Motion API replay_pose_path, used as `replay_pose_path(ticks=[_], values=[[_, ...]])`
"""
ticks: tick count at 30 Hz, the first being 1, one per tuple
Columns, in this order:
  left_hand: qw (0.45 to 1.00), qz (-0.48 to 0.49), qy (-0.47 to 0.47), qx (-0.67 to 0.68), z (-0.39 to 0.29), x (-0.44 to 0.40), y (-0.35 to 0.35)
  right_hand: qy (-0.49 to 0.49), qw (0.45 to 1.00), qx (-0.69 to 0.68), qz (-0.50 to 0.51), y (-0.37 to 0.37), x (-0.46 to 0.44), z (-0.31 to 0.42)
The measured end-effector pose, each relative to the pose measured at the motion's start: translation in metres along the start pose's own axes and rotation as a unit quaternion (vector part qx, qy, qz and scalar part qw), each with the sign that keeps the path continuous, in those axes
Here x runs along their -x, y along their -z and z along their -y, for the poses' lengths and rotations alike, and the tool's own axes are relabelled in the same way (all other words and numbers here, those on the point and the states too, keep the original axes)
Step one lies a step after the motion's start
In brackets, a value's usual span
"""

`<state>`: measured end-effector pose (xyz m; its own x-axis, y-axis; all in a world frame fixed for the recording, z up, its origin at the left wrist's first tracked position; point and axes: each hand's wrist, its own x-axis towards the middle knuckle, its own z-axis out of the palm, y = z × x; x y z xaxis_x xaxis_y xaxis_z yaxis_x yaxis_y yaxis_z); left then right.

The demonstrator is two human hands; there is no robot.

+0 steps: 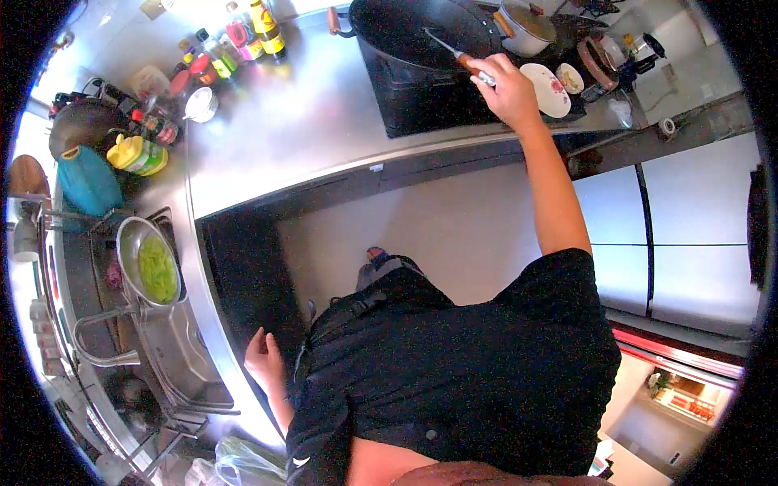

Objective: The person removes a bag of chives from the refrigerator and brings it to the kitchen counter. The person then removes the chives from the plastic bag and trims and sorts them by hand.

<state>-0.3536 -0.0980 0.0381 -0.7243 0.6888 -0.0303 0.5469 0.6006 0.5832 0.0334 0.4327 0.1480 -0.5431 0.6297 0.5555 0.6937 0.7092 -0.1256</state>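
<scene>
My right hand [508, 91] is closed round the wooden handle of a spatula [459, 57], whose metal end reaches over a large dark wok [405, 36] at the top of the view. The wok stands on a black stove [413, 113]. Just right of my right hand lies a white plate with a floral pattern [545, 89], and a small bowl [570, 78] sits beside it. My left hand [264, 361] hangs low near the sink counter's edge, fingers partly curled and apart, holding nothing.
A bowl of green vegetable pieces [154, 267] rests over the sink [182, 348] at the left. Sauce bottles [267, 31] line the back counter [300, 105]. A pot [527, 31] stands right of the wok. The counter's front edge runs between my body and the stove.
</scene>
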Motion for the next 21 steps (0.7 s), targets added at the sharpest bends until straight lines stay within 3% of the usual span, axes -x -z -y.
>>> replay_pose_path(ticks=[5,12,13,17,20,21], values=[[1.000,0.001,0.006,-0.006,0.006,0.003,0.003,-0.064,0.998,0.005,0.022,-0.008,0.019,0.015],[1.000,-0.001,-0.004,-0.013,0.002,0.001,0.003,-0.062,0.998,0.018,-0.007,-0.016,0.033,0.017],[0.999,0.021,0.050,0.004,-0.007,0.000,0.006,-0.077,0.997,0.006,-0.002,-0.013,0.030,0.022],[1.000,-0.011,-0.007,-0.013,-0.006,-0.005,0.004,-0.085,0.996,-0.004,-0.005,-0.014,0.031,0.019],[0.998,0.019,0.061,0.012,-0.015,-0.006,0.003,-0.090,0.996,0.008,0.005,-0.015,0.034,0.012],[1.000,-0.017,-0.003,0.004,-0.010,-0.005,-0.002,-0.108,0.994,-0.007,0.018,-0.013,0.034,0.012]])
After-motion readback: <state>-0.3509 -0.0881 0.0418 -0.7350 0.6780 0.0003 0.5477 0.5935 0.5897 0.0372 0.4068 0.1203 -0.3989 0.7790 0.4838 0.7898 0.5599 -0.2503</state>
